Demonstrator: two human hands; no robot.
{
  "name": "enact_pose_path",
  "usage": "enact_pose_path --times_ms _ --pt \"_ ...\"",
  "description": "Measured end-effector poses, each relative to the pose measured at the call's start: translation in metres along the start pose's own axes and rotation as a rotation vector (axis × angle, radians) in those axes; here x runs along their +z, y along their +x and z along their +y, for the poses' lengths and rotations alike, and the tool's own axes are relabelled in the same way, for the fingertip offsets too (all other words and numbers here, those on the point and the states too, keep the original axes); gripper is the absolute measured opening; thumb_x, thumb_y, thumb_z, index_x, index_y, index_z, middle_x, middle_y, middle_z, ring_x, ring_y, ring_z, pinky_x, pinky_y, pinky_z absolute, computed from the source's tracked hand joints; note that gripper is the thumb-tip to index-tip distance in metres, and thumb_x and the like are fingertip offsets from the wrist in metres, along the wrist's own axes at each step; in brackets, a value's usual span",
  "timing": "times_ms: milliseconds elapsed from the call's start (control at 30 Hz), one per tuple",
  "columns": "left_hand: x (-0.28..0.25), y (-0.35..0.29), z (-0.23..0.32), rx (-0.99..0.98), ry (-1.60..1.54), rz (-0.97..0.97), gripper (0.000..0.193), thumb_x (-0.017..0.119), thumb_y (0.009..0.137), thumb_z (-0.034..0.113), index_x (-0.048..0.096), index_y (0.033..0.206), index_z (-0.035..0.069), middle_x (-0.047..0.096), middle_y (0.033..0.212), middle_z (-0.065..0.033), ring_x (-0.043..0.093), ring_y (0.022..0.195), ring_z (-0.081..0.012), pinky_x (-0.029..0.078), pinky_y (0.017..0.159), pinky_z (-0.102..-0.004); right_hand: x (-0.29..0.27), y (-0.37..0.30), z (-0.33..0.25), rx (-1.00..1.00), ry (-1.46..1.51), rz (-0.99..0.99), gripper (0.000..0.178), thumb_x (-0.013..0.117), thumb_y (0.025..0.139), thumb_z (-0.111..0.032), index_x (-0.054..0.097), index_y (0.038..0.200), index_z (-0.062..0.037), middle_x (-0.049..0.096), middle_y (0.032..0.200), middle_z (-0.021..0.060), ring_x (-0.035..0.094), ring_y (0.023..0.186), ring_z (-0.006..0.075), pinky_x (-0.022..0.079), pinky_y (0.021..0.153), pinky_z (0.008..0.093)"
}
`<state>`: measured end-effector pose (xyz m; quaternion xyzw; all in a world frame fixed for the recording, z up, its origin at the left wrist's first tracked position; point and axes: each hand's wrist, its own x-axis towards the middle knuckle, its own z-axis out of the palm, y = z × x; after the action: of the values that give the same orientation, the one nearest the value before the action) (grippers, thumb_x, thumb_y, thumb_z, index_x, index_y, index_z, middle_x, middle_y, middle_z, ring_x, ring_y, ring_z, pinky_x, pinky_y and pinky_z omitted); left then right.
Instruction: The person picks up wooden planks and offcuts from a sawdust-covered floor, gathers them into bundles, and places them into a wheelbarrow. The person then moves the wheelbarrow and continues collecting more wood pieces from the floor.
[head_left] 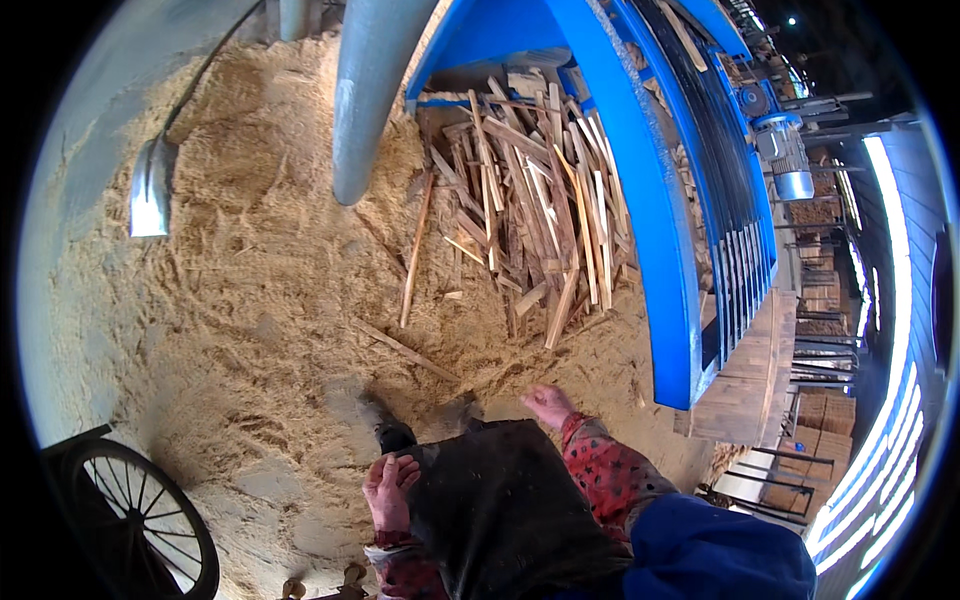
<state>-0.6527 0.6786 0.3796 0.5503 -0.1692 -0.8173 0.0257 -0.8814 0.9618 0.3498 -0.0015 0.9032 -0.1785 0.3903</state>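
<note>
My left hand (391,484) is beside the dark apron (500,490), its fingers curled in and nothing visible in them. Further forward and to the right, my right hand (548,405) hangs over the sawdust (270,330) with its fingers loosely closed, also without a visible object. Red patterned sleeves (615,470) cover both forearms. Ahead of my hands lies a heap of wood offcuts (520,190), mostly long thin strips, under the blue machine frame (640,200). A loose wooden strip (408,350) rests on the sawdust nearer to me.
A grey metal pipe (370,100) comes down left of the heap. Far left is a shovel (152,190) with a shiny blade. A spoked wheel (135,515) stands at lower left. On the right are an electric motor (785,155) and stacked boards (825,430).
</note>
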Motion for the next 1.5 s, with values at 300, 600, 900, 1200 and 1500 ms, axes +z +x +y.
enact_pose_path --times_ms 300,600,900,1200,1500 --pt "0.015 0.12 -0.03 0.043 0.248 -0.073 0.022 0.059 0.092 0.015 0.055 0.104 -0.003 0.065 0.086 -0.0125 0.063 0.07 -0.0163 0.052 0.063 -0.0257 -0.045 0.136 0.093 0.018 0.017 0.271 0.051 0.068 0.081 -0.034 0.057 0.116 0.0008 0.064 0.106 0.0168 0.063 0.096 0.0253 0.05 0.081 0.0332" --pt "0.047 0.322 -0.074 0.314 0.671 -0.294 0.016 0.059 0.087 0.006 0.054 0.1 -0.004 0.063 0.076 -0.0056 0.057 0.066 -0.0084 0.044 0.057 -0.0221 -0.072 0.289 0.158 0.065 -0.03 0.406 0.064 0.07 0.077 -0.037 0.046 0.123 0.0006 0.059 0.116 0.0189 0.059 0.106 0.0288 0.047 0.088 0.0361" --pt "0.14 0.343 -0.159 0.278 0.838 -0.627 0.018 0.066 0.084 0.006 0.055 0.097 -0.001 0.062 0.077 -0.0043 0.053 0.066 -0.0078 0.042 0.054 -0.023 -0.05 0.251 0.127 0.139 0.304 0.354 0.046 0.062 0.076 -0.029 0.048 0.11 -0.0014 0.059 0.096 0.0143 0.058 0.086 0.0207 0.048 0.078 0.0366" --pt "0.217 0.327 -0.167 -0.124 0.499 -0.788 0.047 0.071 0.084 0.028 0.054 0.108 -0.008 0.065 0.084 -0.0084 0.06 0.075 -0.0112 0.049 0.065 -0.0238 0.019 0.119 0.041 0.141 0.666 0.145 0.056 0.071 0.081 -0.028 0.042 0.115 0.0056 0.058 0.082 0.0083 0.058 0.076 0.0142 0.049 0.068 0.0281" --pt "0.228 0.349 -0.151 0.053 0.906 -0.822 0.059 0.082 0.07 0.034 0.058 0.107 -0.005 0.067 0.086 -0.0113 0.062 0.073 -0.0143 0.051 0.064 -0.0285 0.0 0.151 0.031 -0.33 -0.01 -0.173 0.063 0.072 0.081 -0.025 0.043 0.13 0.0023 0.059 0.113 0.0212 0.056 0.11 0.0253 0.049 0.089 0.0333"
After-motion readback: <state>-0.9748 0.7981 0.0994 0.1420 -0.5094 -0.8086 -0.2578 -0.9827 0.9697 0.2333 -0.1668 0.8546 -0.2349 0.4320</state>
